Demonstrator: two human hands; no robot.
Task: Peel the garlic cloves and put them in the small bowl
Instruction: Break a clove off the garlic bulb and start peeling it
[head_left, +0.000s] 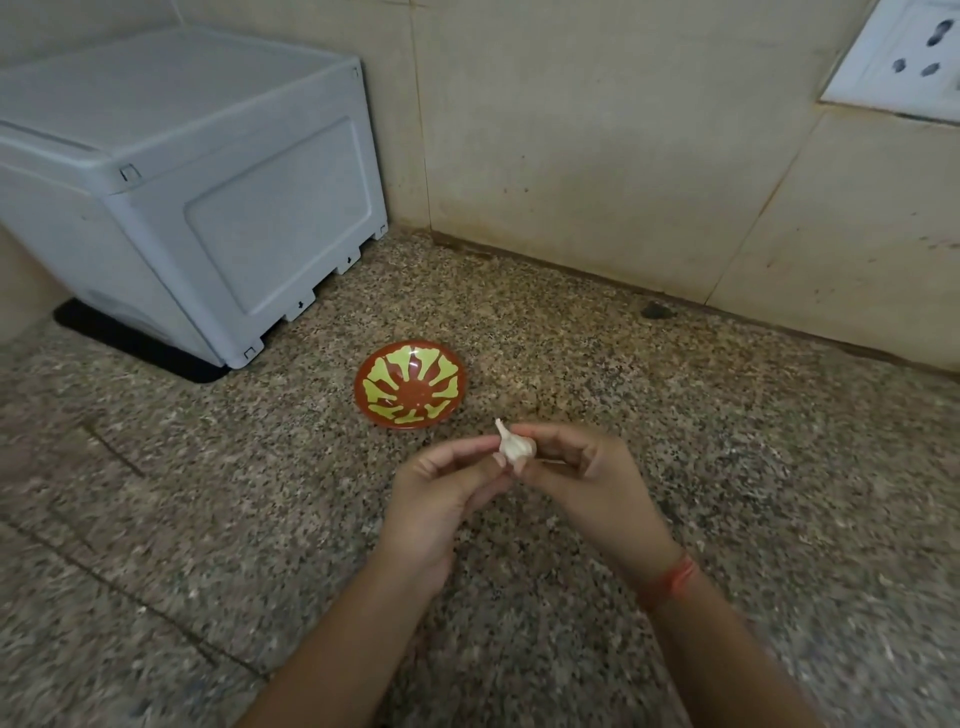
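A small white garlic bulb (514, 444) with a pointed stalk is held above the speckled granite counter (727, 441), just in front of the small bowl. My left hand (441, 499) pinches it from the left with thumb and fingertips. My right hand (587, 483) grips it from the right, fingers curled around its side. The small bowl (410, 385) is red-brown with a yellow-green petal pattern; it stands on the counter beyond my hands and holds nothing that I can see.
A grey plastic box (182, 182) on a black mat (130, 343) stands at the back left against the tiled wall (597, 130). A white wall socket (904, 57) is at the top right. A dark speck (655, 310) lies near the wall's foot.
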